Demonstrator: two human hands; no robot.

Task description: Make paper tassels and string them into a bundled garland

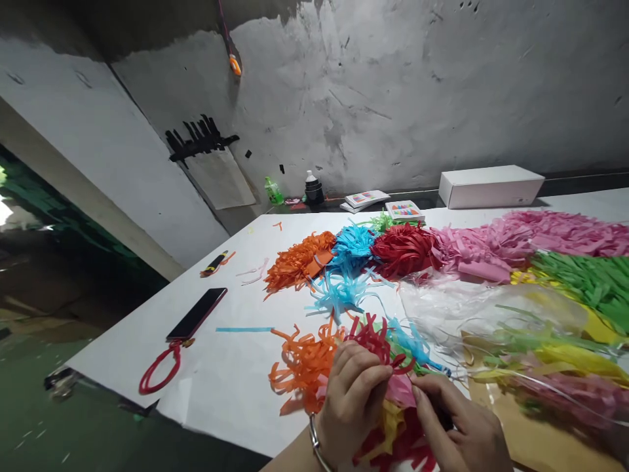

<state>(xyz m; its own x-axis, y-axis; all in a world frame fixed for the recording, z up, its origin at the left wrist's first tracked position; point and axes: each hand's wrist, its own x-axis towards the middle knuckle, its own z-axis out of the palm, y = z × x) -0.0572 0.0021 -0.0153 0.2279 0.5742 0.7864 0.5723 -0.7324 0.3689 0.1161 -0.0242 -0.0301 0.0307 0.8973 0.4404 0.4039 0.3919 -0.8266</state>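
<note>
Here, the bunch of red paper strips (368, 337) is right at the left hand (356, 396), sticking up past its knuckles. The left hand's fingers are curled in tight, and their tips pinch the red paper. The right hand (459, 419) is just beside it, with its fingers bent and the thumb close to them. I cannot tell what it has hold of.

Orange paper strips (304, 367) lie on the left side of the left hand. A bit of pink paper (400, 391) and some yellow paper (392, 429) show between the two hands. Blue paper strips (407, 339) lie just past the fingers. A brown sheet (535, 442) is by the right hand. The black phone (197, 314) is well apart, on the left part of the white table (236, 387).
</note>
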